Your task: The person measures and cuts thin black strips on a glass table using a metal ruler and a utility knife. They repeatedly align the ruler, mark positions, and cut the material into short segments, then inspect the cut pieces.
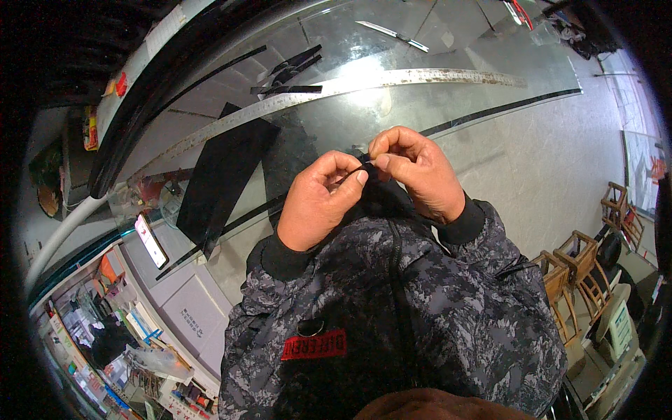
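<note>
Close together at the glass table's near edge, my two hands work on some black material (378,194) that looks like cloth. My left hand (318,199) pinches its edge between thumb and fingertips. Right beside it, my right hand (423,171) is closed in a pinch at the same dark edge. Something small and pale shows at the right fingertips, too small to name. To the left, a wide black sheet (227,178) lies flat on the glass tabletop (448,105).
Across the glass runs a long metal ruler (427,75). Beyond it are a utility knife (392,35) and black strips (294,63). A phone (152,241) with a lit screen lies at left, above an open, cluttered drawer (133,329). Wooden stools (574,259) stand at right.
</note>
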Motion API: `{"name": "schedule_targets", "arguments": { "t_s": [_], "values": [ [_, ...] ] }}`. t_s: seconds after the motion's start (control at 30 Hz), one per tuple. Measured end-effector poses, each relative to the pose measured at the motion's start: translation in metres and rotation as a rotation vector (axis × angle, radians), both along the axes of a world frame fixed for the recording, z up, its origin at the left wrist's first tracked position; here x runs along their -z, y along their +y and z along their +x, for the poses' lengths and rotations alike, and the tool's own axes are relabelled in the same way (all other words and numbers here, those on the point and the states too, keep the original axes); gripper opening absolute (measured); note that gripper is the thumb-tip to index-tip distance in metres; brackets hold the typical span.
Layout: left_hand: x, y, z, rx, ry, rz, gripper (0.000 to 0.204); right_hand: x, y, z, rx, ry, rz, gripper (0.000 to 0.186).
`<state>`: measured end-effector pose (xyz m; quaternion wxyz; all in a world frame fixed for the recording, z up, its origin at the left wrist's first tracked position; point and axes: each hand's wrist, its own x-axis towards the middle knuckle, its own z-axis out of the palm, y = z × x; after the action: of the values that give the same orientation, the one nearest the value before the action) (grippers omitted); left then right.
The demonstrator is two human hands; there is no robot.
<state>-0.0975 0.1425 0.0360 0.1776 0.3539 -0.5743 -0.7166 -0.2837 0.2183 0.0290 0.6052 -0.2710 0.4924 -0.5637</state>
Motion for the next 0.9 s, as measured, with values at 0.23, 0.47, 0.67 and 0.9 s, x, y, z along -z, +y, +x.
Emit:
{"name": "schedule_targets", "arguments": {
  "t_s": [0.23, 0.47, 0.67, 0.9],
  "values": [
    [-0.0027, 0.0009, -0.0011, -0.023, -0.021, -0.047, 0.012, 0.0026, 0.0021, 0.0033, -0.072, 0.006, 0.010, 0.009],
    [-0.0071, 0.0025, -0.0019, 0.022, -0.093, -0.103, 0.012, 0.0028, 0.0009, 0.0040, -0.090, 0.052, -0.041, 0.007],
    [-0.0056, 0.0022, -0.0013, 0.019, -0.060, -0.041, 0.011, 0.0052, 0.0013, 0.0040, -0.095, 0.097, -0.079, 0.006],
    [-0.0005, 0.0052, -0.0028, 0.021, -0.006, -0.020, 0.012, 0.0066, 0.0020, 0.0050, -0.084, 0.104, -0.117, 0.006]
  ]
}}
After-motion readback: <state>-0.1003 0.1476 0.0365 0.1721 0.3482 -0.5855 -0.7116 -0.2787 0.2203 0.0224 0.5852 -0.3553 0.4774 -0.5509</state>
